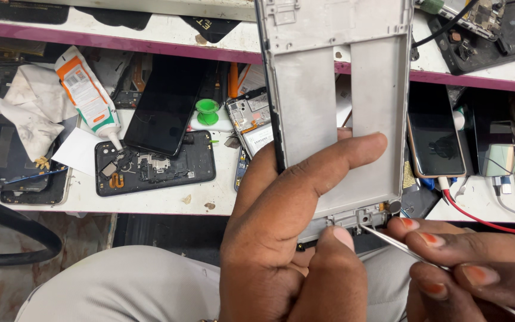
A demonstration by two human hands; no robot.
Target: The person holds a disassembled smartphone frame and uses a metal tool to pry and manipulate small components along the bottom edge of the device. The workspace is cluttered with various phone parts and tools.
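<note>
Left hand (281, 238) is clamped on the grey phone frame (335, 101), held upright above the lap before the white bench (150, 200); right hand (466, 268) pinches metal tweezers (400, 247), tip touching the frame's bottom edge

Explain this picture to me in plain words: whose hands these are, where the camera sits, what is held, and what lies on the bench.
The camera sits on a person's head, looking down at their own hands above their lap. The left hand holds up a grey phone frame, its inside facing the camera. The right hand pinches thin metal tweezers, whose tip touches the frame's bottom edge. On the white workbench behind lie an opened phone back, a dark screen panel, a white-and-orange glue tube, a crumpled cloth, and a phone with a red cable.
</note>
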